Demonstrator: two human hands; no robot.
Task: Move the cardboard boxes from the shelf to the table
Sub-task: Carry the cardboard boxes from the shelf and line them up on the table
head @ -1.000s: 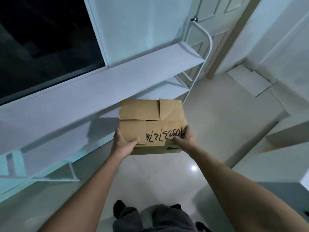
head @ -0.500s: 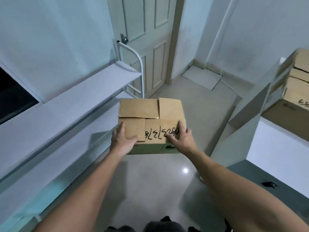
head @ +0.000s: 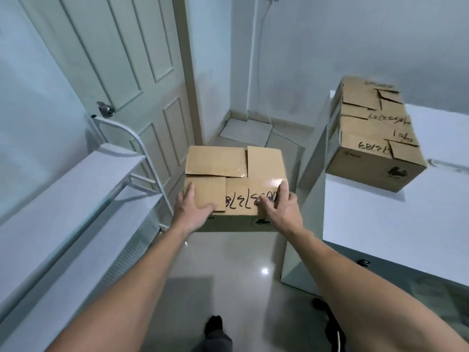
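Note:
I hold a brown cardboard box [head: 234,171] with black handwritten numbers in front of me, above the floor. My left hand [head: 194,209] grips its near left corner and my right hand [head: 278,207] grips its near right edge. The white shelf [head: 76,199] runs along my left, its boards bare. The white table [head: 396,224] stands to my right. On its far end sit other cardboard boxes [head: 373,133], pressed together, also marked with numbers; how many is hard to tell.
A closed panelled door [head: 121,80] with a round knob stands ahead on the left. A loose floor tile [head: 246,132] and a cable lie in the far corner. Glossy tiled floor [head: 241,270] lies between shelf and table. Dark items lie under the table's near edge.
My view has swung right, away from the shelf and window, bringing the table and its boxes into sight. The held box stays in both hands.

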